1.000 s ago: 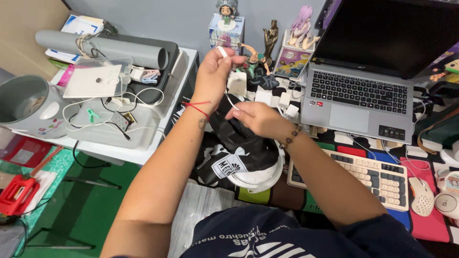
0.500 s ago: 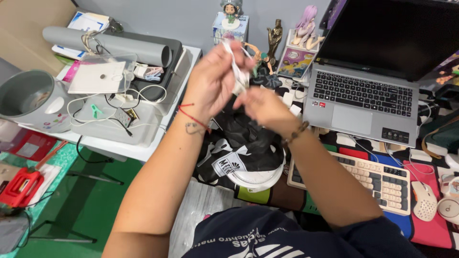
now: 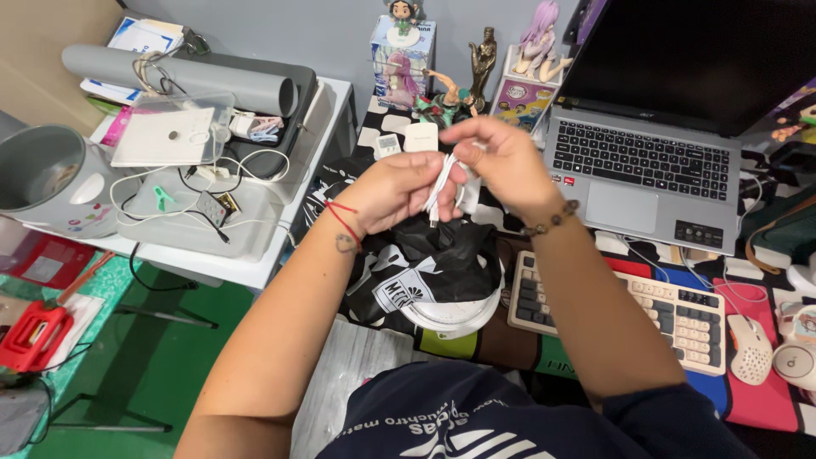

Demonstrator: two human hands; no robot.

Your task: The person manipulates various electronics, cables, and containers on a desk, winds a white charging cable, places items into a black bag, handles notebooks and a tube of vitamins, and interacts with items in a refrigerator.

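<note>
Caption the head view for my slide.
Both hands, left and right, bunch a white cable above a black bag.

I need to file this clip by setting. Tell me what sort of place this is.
Most likely a home desk or hobby corner. An open laptop and a separate keyboard sit on the desk, small figurines line the wall, and a side table holds tangled cables. Both hands hold a folded white cable.

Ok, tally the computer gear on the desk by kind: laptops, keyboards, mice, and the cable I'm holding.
Laptop: 1
Separate keyboard: 1
Mouse: 1
White cable, bunched between left hand and right hand: 1
Total: 4
</note>
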